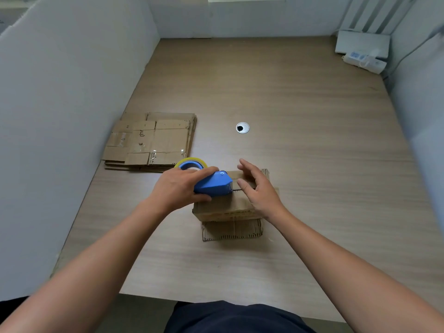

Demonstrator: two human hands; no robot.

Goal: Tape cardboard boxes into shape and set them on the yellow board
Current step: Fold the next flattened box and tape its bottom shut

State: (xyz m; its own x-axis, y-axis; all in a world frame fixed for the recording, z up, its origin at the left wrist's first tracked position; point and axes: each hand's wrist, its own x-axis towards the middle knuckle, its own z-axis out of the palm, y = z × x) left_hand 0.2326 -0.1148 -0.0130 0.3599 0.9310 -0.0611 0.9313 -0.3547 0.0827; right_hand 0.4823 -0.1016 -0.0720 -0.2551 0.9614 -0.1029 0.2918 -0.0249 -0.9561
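I press a tape dispenser onto a cardboard box (222, 209) on a wooden table (300, 104).
My left hand (179, 186) is wrapped around the blue tape dispenser (212, 185), whose nose sits on the box's top seam. My right hand (258, 189), fingers loose and grasping nothing, rests on the top flaps just beside it. The box stands near the table's front edge. A stack of flattened boxes (151, 140) lies behind it to the left, by a white partition (72, 92).
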